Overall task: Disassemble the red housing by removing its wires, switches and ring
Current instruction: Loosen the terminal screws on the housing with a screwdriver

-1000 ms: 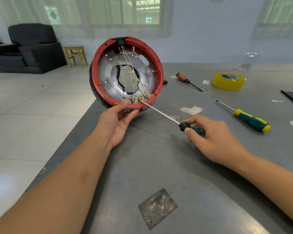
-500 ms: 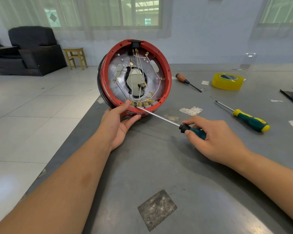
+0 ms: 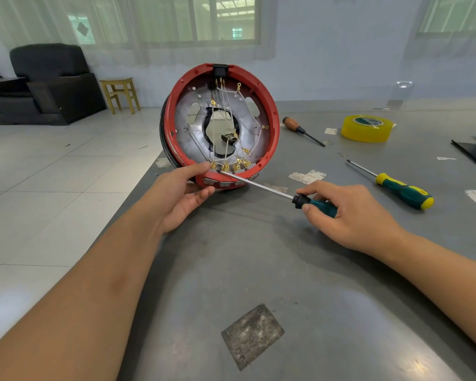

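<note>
Two hands worked at the near left part of the grey table (image 3: 259, 270): the right hand (image 3: 349, 213) gripped the green handle of a screwdriver (image 3: 261, 186), and the left hand (image 3: 182, 193) held the bottom rim of the red housing (image 3: 276, 125), thumb on the inner lip, fingers under it. The housing stood on edge close to the table's left edge, its open face turned toward the person. From the right hand the shaft ran up and to the left, its tip at the row of brass terminals (image 3: 231, 165) just beside the left thumb; the next pry probably had to travel along that line, away from the thumb. White wires (image 3: 226, 125) crossed the metal plate to a black switch (image 3: 220, 70) at the top. Farther right lay a spare green screwdriver (image 3: 404, 189), a wooden-handled screwdriver (image 3: 297, 127) and a roll of yellow tape (image 3: 366, 129), well apart from the housing, leaving open table there.
</note>
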The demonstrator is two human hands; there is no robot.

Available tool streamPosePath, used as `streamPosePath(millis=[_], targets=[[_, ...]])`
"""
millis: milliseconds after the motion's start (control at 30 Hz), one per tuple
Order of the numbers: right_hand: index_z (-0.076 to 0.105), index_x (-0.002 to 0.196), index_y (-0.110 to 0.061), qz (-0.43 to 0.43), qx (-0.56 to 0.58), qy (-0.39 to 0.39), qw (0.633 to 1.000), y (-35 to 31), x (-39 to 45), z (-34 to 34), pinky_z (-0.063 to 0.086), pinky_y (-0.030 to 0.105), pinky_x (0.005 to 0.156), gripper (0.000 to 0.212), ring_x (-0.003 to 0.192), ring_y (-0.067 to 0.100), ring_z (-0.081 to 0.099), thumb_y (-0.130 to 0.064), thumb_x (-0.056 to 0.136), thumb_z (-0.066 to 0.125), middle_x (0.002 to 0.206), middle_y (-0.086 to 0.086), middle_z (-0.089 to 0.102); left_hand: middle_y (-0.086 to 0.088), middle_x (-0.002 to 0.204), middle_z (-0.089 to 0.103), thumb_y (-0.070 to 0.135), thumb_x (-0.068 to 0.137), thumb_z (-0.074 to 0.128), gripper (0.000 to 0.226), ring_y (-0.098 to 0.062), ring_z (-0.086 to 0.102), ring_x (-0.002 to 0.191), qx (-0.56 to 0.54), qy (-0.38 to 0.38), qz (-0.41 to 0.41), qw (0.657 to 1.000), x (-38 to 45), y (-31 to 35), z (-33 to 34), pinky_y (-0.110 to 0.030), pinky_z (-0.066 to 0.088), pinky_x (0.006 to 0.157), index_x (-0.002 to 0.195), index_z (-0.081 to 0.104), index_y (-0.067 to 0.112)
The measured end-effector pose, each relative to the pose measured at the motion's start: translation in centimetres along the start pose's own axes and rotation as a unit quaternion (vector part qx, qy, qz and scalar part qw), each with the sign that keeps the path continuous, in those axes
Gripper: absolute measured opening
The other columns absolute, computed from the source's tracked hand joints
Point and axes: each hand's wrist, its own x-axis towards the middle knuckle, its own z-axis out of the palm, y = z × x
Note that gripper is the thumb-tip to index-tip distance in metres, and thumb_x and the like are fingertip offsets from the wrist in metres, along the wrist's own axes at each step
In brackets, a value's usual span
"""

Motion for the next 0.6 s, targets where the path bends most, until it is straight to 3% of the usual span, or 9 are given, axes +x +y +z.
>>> streamPosePath(millis=[100, 200, 333, 400, 500, 600], targets=[[0.065, 0.117, -0.042, -0.003, -0.01, -0.004, 1.0, -0.05, 0.02, -0.07, 0.054, 0.038, 0.061, 0.024, 0.071, 0.012, 0.06, -0.04, 0.094, 0.06, 0.083, -0.012, 0.07, -0.018, 0.089, 0.077, 0.007, 0.089, 0.079, 0.008, -0.019, 0.073, 0.064, -0.043, 0.001, -0.007, 0.999, 0.0, 0.25, -0.2, -0.016, 0.058, 0.054, 0.095, 0.074, 0.003], [0.064, 0.117, -0.043, -0.007, -0.018, -0.004, 1.0, -0.13, 0.06, -0.16, 0.055, 0.039, 0.062, 0.023, 0.07, 0.013, 0.061, -0.038, 0.094, 0.061, 0.082, -0.011, 0.07, -0.017, 0.081, 0.076, 0.002, 0.09, 0.076, 0.007, -0.02, 0.075, 0.065, -0.06, 0.005, -0.011, 0.998, -0.09, 0.23, -0.1, -0.017, 0.058, 0.056, 0.096, 0.073, 0.0], [0.061, 0.117, -0.045, -0.015, -0.031, -0.003, 0.999, -0.33, -0.04, -0.31, 0.055, 0.038, 0.06, 0.024, 0.07, 0.012, 0.062, -0.042, 0.094, 0.058, 0.081, -0.009, 0.07, -0.022, 0.092, 0.072, -0.001, 0.091, 0.071, 0.004, -0.022, 0.073, 0.061, -0.048, 0.018, -0.016, 0.999, -0.12, -0.11, 0.3, -0.018, 0.058, 0.054, 0.094, 0.069, -0.003], [0.061, 0.117, -0.044, -0.02, -0.035, -0.003, 0.999, -0.39, -0.06, -0.4, 0.056, 0.04, 0.062, 0.024, 0.072, 0.014, 0.063, -0.042, 0.093, 0.057, 0.083, -0.007, 0.071, -0.024, 0.102, 0.07, -0.001, 0.091, 0.07, 0.013, -0.022, 0.073, 0.061, -0.049, 0.021, -0.017, 0.998, -0.18, -0.18, 0.5, -0.018, 0.058, 0.054, 0.103, 0.067, -0.005], [0.062, 0.119, -0.043, -0.023, -0.044, 0.0, 0.999, -0.3, -0.03, -0.59, 0.056, 0.041, 0.063, 0.026, 0.073, 0.016, 0.064, -0.039, 0.093, 0.06, 0.083, -0.008, 0.071, -0.028, 0.107, 0.069, -0.005, 0.089, 0.07, 0.056, -0.026, 0.074, 0.062, -0.049, 0.028, 0.005, 0.998, -0.19, -0.2, 0.52, -0.02, 0.058, 0.052, 0.141, 0.051, -0.005], [0.064, 0.122, -0.039, -0.026, -0.05, -0.006, 0.998, -0.2, -0.04, -0.74, 0.056, 0.041, 0.066, 0.028, 0.076, 0.016, 0.065, -0.035, 0.094, 0.062, 0.084, -0.012, 0.072, -0.029, 0.106, 0.072, -0.004, 0.089, 0.07, 0.062, -0.028, 0.075, 0.065, -0.04, 0.019, 0.02, 0.999, -0.27, -0.28, 0.34, -0.021, 0.058, 0.054, 0.147, 0.048, -0.004]])
